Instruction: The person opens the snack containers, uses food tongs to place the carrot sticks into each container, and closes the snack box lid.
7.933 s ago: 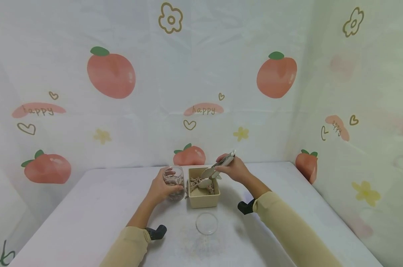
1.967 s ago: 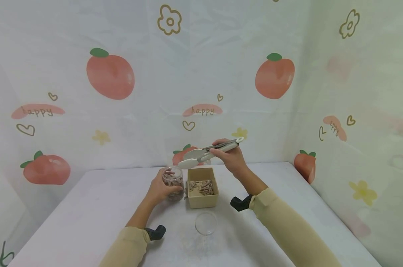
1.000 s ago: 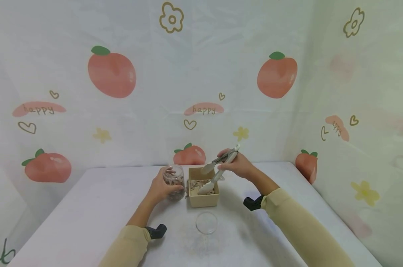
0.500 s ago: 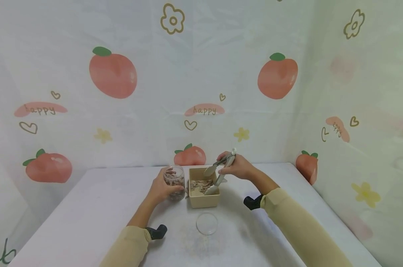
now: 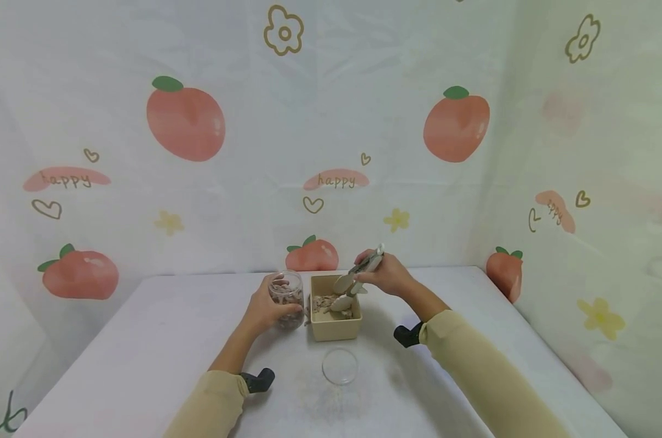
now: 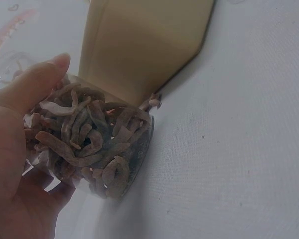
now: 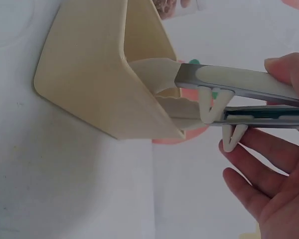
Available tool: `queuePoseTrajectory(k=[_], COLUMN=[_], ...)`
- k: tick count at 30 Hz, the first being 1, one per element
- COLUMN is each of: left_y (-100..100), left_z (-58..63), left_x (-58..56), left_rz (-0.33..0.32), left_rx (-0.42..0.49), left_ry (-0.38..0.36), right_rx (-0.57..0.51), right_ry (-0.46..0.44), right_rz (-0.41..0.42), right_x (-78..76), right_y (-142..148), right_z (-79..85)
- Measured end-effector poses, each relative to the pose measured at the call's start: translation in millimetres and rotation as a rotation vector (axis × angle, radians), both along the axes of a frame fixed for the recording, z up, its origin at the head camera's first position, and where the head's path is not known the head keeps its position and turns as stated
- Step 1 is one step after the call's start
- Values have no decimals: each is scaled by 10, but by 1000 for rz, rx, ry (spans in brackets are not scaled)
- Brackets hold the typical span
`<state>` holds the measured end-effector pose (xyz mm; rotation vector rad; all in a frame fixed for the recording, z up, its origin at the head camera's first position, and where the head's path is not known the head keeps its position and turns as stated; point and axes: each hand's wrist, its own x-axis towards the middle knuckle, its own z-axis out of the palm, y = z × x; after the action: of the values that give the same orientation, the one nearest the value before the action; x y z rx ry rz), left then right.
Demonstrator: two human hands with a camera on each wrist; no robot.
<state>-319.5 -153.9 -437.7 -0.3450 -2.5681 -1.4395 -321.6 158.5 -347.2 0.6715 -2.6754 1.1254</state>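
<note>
My left hand (image 5: 265,307) grips a clear round jar (image 5: 294,296) standing beside the box. In the left wrist view, curled brownish strips (image 6: 92,134) are packed inside it. My right hand (image 5: 388,274) holds white-and-grey tongs (image 7: 241,82), thumb on one arm and fingers on the other. The tongs' white heads reach down into the beige rectangular box (image 5: 335,331), among strip pieces (image 5: 323,301) on its floor. In the right wrist view the box's near wall hides the lower ends of the heads, so I cannot tell whether they pinch a strip.
A clear round lid (image 5: 339,366) lies on the white-covered table (image 5: 161,340) in front of the box. A loose strip (image 6: 153,102) lies at the jar's base, beside the box. Behind stands a fruit-patterned curtain (image 5: 243,207).
The tongs swung from near the jar down into the box; over the last half second their heads drew closer together and shifted slightly left. The left hand stays on the jar.
</note>
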Motion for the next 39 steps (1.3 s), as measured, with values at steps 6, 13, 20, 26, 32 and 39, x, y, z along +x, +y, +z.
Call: queuePoseTrajectory(k=[6,13,20,26,32,39], left_y=[3,14,13,23,18,7], left_z=[6,11,-2,-18,11,27], left_x=[5,12,7,13,21,19], left_rz=[4,11,10,2,0,15], left_rx=[5,-10,-8,-1,-7,-27], left_ry=[-6,-11,-10,-1,1,-3], right_rx=[-43,-97,-151,-265,-394,-474], right_ry=[-37,-56,-21,-31,-36,-38], right_rz=[-66,-156,-202,-213,-171,-127], right_x=[-14,-35,-5,32,63,78], right_y=[-47,-81,-86,-65,-27,-29], right_z=[-27,-97,-183,-226,-151,-32])
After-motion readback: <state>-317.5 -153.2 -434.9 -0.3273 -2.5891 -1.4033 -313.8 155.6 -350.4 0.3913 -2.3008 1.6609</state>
